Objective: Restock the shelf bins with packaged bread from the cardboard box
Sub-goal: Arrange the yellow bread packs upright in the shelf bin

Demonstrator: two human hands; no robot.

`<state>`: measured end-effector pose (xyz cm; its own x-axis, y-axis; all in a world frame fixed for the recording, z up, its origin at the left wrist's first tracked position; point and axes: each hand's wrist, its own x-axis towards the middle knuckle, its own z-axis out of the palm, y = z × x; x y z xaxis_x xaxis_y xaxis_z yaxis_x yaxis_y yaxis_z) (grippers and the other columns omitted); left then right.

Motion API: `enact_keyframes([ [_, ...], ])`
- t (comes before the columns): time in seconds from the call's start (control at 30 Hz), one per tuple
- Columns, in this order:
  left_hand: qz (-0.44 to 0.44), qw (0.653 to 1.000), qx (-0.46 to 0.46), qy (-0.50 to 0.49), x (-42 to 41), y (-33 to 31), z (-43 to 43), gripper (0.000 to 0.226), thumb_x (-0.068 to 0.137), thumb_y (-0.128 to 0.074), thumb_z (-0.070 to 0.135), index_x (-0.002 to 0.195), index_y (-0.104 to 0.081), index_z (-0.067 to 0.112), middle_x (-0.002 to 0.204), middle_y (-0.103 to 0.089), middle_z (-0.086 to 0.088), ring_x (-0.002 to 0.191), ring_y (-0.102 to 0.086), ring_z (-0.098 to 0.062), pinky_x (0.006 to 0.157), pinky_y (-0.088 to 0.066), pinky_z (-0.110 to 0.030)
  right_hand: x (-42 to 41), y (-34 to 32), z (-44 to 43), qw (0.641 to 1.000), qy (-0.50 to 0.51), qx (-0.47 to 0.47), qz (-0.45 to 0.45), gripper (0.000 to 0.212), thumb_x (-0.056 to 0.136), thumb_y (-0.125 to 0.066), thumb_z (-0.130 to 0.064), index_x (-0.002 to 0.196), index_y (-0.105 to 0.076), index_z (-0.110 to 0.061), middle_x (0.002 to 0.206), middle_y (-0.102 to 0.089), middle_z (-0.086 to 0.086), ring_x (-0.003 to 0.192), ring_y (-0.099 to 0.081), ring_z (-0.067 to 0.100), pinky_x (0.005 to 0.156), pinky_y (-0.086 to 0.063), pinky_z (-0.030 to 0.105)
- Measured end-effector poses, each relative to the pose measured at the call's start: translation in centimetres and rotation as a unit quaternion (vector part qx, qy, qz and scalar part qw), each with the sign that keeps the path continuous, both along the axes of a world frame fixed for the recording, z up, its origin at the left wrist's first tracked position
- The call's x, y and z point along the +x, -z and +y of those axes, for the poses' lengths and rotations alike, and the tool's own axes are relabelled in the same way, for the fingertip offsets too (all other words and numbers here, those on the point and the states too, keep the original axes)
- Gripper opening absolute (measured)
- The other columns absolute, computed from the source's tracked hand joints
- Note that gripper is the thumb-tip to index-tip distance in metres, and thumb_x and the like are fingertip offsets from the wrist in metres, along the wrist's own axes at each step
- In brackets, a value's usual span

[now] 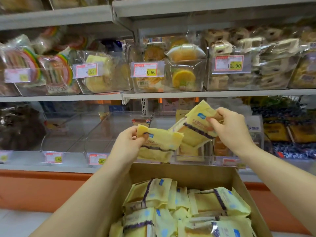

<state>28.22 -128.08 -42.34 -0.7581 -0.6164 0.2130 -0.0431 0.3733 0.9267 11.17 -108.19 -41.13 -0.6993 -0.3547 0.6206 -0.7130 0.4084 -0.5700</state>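
— Where is the left grip (128, 142)?
— Thumb and fingers pinch the upper left corner of a yellow bread packet (159, 147), which hangs to the right of that grip, just above the far wall of the cardboard box (188, 173).
— And the right grip (230, 127)?
— Clamped on a second packet (198, 117), thumb on its face, fingers curled over its edge. The packet sits tilted, to the left of the grip, over a clear shelf bin (193, 159).
— Anything in that bin?
— More yellow packets (188, 136), leaning just below the one the right grip holds, and right beside the left grip's packet.
— The box itself?
— Below both grips, between the two forearms, open and packed with loose packets (220, 202) of the same kind.
— Left of the left grip?
— More clear bins with a red-framed price tag (97, 159) in front
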Motion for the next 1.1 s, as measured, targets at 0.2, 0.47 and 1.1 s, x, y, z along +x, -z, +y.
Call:
enact_keyframes([
  [0.2,0.095,0.994,0.042,-0.027,-3.9,0.0,1.0,0.017,0.096,-0.054,0.018,0.087,-0.066,0.026,0.086,-0.072,0.003,0.081,-0.065,-0.019,0.066,-0.049,-0.035,-2.2,1.4,-2.4,0.999,0.013,0.032,-0.004,0.011,0.090,-0.062,-0.016,0.079,-0.060,-0.016,0.078,-0.065,0.000,0.072,-0.060,0.013,0.052,-0.038,0.017],
  [0.47,0.089,0.988,0.122,-0.020,-8.9,1.9,1.9,0.016,0.096,-0.054,0.019,0.086,-0.065,0.025,0.090,-0.071,-0.002,0.080,-0.064,-0.019,0.064,-0.053,-0.034,-5.4,4.2,-4.2,0.994,-0.035,0.094,-0.041,0.025,0.093,-0.054,-0.008,0.113,-0.066,-0.015,0.104,-0.068,0.000,0.096,-0.062,0.015,0.082,-0.047,0.023],
  [1.1,-0.253,0.967,0.032,0.030,-16.7,6.4,-1.4,0.053,0.101,-0.032,0.044,0.143,-0.038,0.013,0.142,-0.043,-0.003,0.125,-0.048,-0.026,0.092,-0.043,-0.034,-8.5,8.4,-2.2,0.984,-0.064,0.163,-0.038,0.069,0.090,-0.061,-0.021,0.148,-0.024,-0.030,0.140,-0.046,0.002,0.129,-0.043,0.019,0.104,-0.033,0.026],
])
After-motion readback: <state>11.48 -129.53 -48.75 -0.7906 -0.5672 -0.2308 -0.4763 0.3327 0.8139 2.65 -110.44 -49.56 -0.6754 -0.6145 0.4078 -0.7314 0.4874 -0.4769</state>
